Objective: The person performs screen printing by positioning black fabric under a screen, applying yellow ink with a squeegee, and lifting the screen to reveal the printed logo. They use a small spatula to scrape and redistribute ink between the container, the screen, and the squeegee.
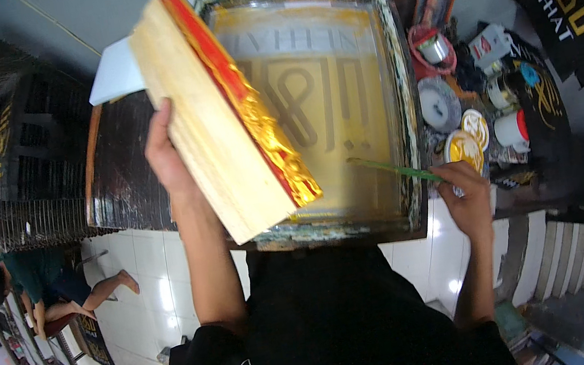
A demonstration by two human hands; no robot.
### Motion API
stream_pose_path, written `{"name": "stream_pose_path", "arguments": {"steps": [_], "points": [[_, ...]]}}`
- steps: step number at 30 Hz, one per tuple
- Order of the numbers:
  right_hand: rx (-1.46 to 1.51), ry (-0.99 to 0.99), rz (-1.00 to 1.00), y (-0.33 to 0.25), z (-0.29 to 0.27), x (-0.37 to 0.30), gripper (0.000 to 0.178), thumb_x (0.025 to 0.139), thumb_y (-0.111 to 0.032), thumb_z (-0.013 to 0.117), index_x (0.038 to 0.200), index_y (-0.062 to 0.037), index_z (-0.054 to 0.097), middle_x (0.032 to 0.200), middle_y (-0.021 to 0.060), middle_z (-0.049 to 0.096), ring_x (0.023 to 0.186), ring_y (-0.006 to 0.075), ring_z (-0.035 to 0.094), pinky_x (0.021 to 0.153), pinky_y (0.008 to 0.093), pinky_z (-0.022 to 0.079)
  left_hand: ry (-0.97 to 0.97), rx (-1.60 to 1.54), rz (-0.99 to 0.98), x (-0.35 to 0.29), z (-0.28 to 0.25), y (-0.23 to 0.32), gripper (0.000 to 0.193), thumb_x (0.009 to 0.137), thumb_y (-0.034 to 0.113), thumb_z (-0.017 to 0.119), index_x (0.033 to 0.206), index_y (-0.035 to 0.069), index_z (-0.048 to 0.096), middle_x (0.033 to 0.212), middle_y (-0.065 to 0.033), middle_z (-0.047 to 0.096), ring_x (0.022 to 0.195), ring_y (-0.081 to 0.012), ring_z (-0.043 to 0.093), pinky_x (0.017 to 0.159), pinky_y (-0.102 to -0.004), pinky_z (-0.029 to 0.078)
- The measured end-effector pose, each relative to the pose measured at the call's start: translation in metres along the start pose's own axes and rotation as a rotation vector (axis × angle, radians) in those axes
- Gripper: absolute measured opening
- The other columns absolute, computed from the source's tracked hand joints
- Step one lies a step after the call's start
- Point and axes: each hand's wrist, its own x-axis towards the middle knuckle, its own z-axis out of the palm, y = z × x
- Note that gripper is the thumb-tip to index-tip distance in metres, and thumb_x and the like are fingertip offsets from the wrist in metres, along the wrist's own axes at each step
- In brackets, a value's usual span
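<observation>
Head view shows the left hand (167, 156) clamped around a wooden squeegee (212, 134) above the left side of the screen frame (401, 73), the right hand (466, 195) pinching a green stick (400, 168) toward its lower right. Right of the frame sit two tubs (457, 133) of yellow-and-white paint (464, 149), a whitish tub (454, 102), contents unclear, and a pink container (417, 57) holding a can (433, 49).

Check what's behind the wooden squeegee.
Behind the wooden squeegee in the left hand: the screen frame and its yellow-stained mesh, partly visible. Most of the frame's left side and adjoining mesh are covered.
</observation>
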Motion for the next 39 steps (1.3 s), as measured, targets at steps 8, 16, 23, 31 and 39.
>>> {"name": "stream_pose_path", "arguments": {"steps": [8, 16, 23, 31, 39], "points": [[-0.531, -0.433, 0.24, -0.052, -0.054, 0.014, 0.016, 0.086, -0.02, 0.072, 0.091, -0.0047, 0.076, 0.082, 0.0141, 0.071, 0.075, 0.0361, 0.068, 0.069, 0.0471, 0.05, -0.036, -0.041, 0.127, -0.006, -0.019, 0.034, 0.049, 0.102, 0.03, 0.051, 0.135, -0.006, 0.055, 0.125, -0.0234, 0.067, 0.105, -0.0319, 0.071, 0.096, -0.0419, 0.058], [-0.885, -0.681, 0.113, -0.079, -0.031, 0.043, 0.019, 0.082, -0.022, 0.073, 0.077, -0.0041, 0.075, 0.073, 0.0151, 0.07, 0.07, 0.0355, 0.069, 0.067, 0.0465, 0.053, -0.131, -0.12, 0.058, 0.008, -0.038, 0.043, 0.05, 0.103, 0.029, 0.049, 0.137, -0.007, 0.053, 0.129, -0.0235, 0.065, 0.109, -0.0318, 0.07, 0.098, -0.0428, 0.056], [-0.685, -0.65, 0.237, -0.062, -0.035, 0.056, 0.018, 0.079, -0.021, 0.076, 0.08, -0.0032, 0.077, 0.073, 0.0208, 0.069, 0.072, 0.0389, 0.069, 0.072, 0.0476, 0.054, -0.049, -0.073, 0.102, 0.008, -0.062, 0.064, 0.05, 0.103, 0.029, 0.049, 0.136, -0.008, 0.053, 0.127, -0.0244, 0.066, 0.108, -0.0317, 0.071, 0.097, -0.0418, 0.057], [-0.649, -0.653, 0.337, -0.089, 0.0, 0.045, 0.022, 0.085, -0.027, 0.073, 0.081, -0.0053, 0.078, 0.074, 0.0222, 0.069, 0.073, 0.0402, 0.069, 0.074, 0.0493, 0.054, -0.09, -0.123, 0.06, 0.025, -0.079, 0.084, 0.049, 0.102, 0.027, 0.05, 0.137, -0.008, 0.052, 0.127, -0.0251, 0.066, 0.107, -0.0314, 0.071, 0.095, -0.0417, 0.058], [-0.675, -0.617, 0.232, -0.167, 0.059, 0.046, 0.024, 0.089, -0.027, 0.068, 0.081, -0.0056, 0.076, 0.074, 0.0195, 0.069, 0.071, 0.039, 0.069, 0.071, 0.047, 0.055, -0.136, -0.089, 0.062, 0.037, -0.097, 0.097, 0.05, 0.102, 0.026, 0.05, 0.138, -0.008, 0.049, 0.129, -0.0258, 0.064, 0.108, -0.0325, 0.07, 0.096, -0.0423, 0.058]]}}
